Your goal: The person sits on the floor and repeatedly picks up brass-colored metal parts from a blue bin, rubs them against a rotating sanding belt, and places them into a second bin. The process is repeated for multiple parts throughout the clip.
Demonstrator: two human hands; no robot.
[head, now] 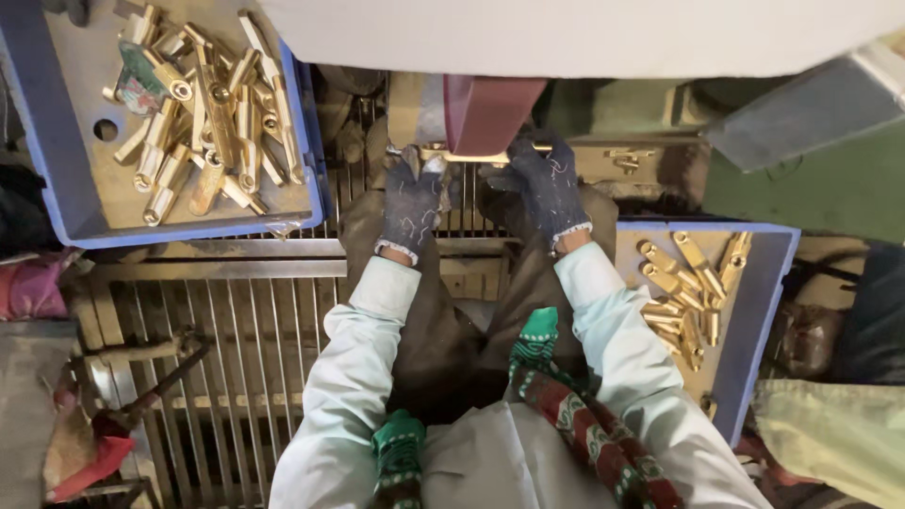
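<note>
Your left hand [412, 203] and your right hand [548, 184], both in dark knitted gloves, have their fingers closed on the two ends of a long brass piece [471, 156], held level against the lower end of a dark red sanding belt [490, 113]. To your left, a blue tray [57, 151] holds a heap of brass parts [203, 108]. To your right, a second blue tray [759, 311] holds more brass parts [688, 292]. A metal grate [236, 339] lies beneath your arms.
</note>
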